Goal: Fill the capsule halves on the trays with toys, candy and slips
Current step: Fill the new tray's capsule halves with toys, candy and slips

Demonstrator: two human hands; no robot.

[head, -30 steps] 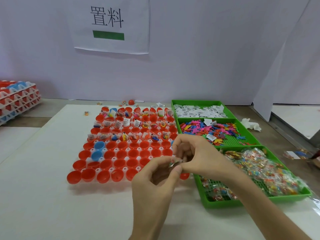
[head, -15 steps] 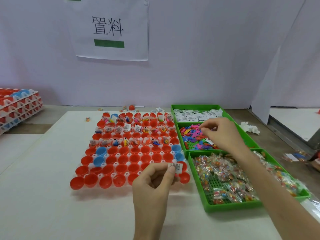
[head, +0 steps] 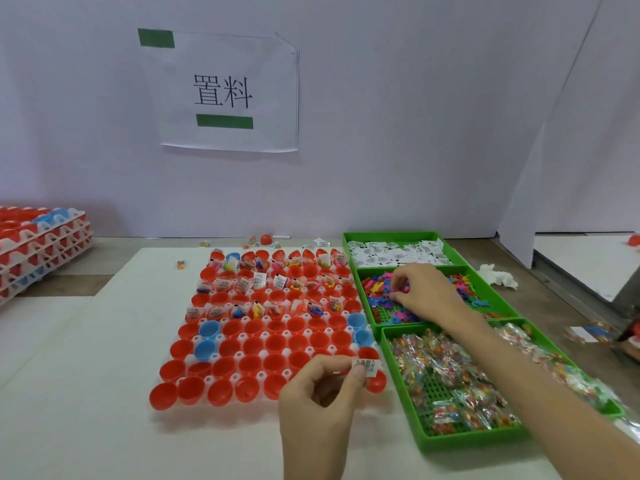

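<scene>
A small white printed paper slip (head: 367,364) is pinched between the thumb and forefinger of the left hand (head: 322,393). It is held above the six o'clock edge of a white moulded plastic tray (head: 242,336) set with red and blue plastic capsule halves (head: 277,342). Halves toward twelve o'clock are filled; those toward six o'clock are empty. At three o'clock of this tray, three green plastic bins are lined up: a slip bin (head: 391,234) at twelve o'clock, a toy bin (head: 364,306) with small coloured plastic toys (head: 464,289) in the middle, and a candy bin (head: 471,441) with wrapped candy packets (head: 446,368) at six o'clock. The right hand (head: 422,292) is lowered into the toy bin, fingertips curled among the toys; whether one is pinched cannot be told.
</scene>
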